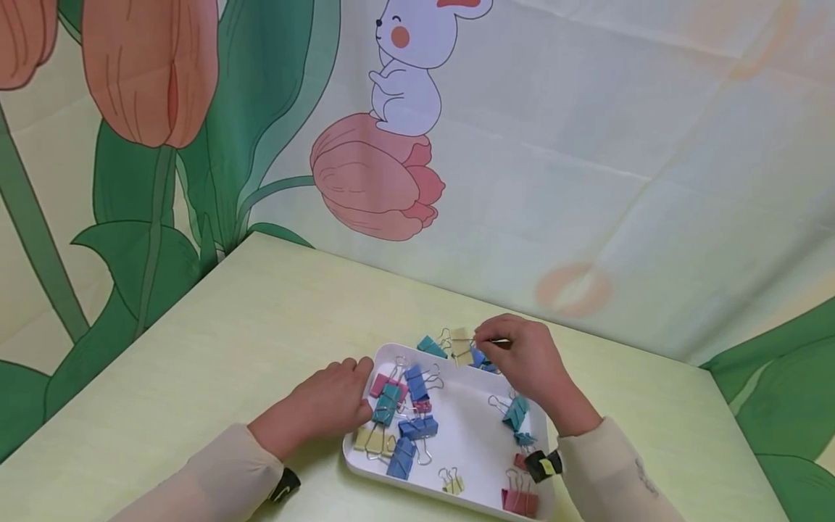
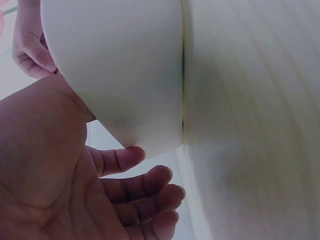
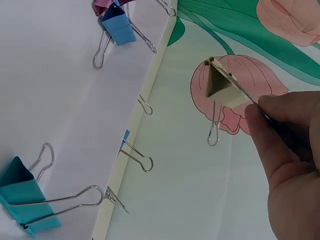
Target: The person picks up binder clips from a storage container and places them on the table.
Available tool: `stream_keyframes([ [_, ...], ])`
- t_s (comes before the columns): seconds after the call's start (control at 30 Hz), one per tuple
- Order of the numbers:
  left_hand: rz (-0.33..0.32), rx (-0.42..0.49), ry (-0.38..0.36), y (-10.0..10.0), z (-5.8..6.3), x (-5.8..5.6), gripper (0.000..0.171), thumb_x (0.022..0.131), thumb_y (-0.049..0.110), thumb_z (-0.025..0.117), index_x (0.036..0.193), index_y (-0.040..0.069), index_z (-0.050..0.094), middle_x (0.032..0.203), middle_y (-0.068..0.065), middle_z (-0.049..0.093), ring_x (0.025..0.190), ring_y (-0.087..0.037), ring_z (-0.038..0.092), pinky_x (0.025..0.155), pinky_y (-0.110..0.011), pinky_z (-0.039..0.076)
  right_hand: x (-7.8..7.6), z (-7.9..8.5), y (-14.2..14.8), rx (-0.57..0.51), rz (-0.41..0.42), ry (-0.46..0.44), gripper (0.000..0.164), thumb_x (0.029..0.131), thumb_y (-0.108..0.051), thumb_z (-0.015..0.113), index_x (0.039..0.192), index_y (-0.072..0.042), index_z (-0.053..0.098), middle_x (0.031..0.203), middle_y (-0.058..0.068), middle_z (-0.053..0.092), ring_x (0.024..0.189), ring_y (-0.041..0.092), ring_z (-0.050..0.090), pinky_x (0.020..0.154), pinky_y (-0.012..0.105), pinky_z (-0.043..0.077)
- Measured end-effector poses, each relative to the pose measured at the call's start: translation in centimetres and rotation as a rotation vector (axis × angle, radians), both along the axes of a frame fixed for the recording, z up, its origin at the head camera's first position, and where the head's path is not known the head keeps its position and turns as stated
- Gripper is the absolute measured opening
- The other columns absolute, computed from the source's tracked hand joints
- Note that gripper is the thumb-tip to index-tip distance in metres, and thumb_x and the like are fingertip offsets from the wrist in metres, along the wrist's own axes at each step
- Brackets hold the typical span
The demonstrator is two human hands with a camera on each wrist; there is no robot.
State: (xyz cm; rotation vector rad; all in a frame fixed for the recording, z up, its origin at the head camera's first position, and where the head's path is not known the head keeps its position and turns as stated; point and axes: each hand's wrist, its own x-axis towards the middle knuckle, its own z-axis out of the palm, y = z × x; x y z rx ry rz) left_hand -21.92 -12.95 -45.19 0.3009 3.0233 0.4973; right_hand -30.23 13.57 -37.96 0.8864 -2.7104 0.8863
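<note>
In the head view, a pale yellow binder clip [image 1: 461, 338] is held by my right hand [image 1: 525, 355] above the far edge of the white tray [image 1: 470, 413]. Thumb and finger pinch one wire handle, and the clip's other handle hangs down in the right wrist view, where the yellow clip [image 3: 225, 90] is clear of the tray. My left hand [image 1: 333, 399] grips the tray's left side. The thumb lies over the rim, and in the left wrist view the loosely bent fingers [image 2: 145, 185] lie by the outer corner of the tray wall [image 2: 125, 75].
Blue, teal, pink and yellow binder clips, including a blue one [image 1: 402, 458], crowd the tray's left side. Teal clips [image 1: 515, 413] and a red clip [image 1: 520, 502] lie along its right. Beyond the far rim are a teal clip [image 1: 432, 346] and blue ones [image 1: 479, 358].
</note>
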Motion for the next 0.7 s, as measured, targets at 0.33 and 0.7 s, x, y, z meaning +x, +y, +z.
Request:
stream_keyframes([
  [0.33, -0.003, 0.006, -0.001, -0.1, -0.1, -0.1, 0.042, 0.085, 0.024, 0.062, 0.117, 0.0, 0.049, 0.091, -0.01, 0.054, 0.078, -0.022, 0.048, 0.075, -0.039, 0.047, -1.7, 0.1, -0.4, -0.051, -0.039, 0.06, 0.012, 0.088, -0.01, 0.068, 0.097, -0.008, 0.075, 0.106, 0.005, 0.07, 0.09, 0.02, 0.07, 0.079, 0.036, 0.057],
  [0.7, -0.006, 0.003, -0.001, -0.2, -0.3, -0.2, 0.041, 0.085, 0.024, 0.061, 0.116, 0.001, 0.048, 0.091, -0.009, 0.053, 0.078, -0.022, 0.048, 0.075, -0.039, 0.047, -4.6, -1.0, -1.1, -0.009, -0.072, 0.101, 0.012, 0.09, -0.009, 0.064, 0.096, -0.007, 0.073, 0.103, 0.008, 0.07, 0.09, 0.023, 0.069, 0.08, 0.039, 0.057],
])
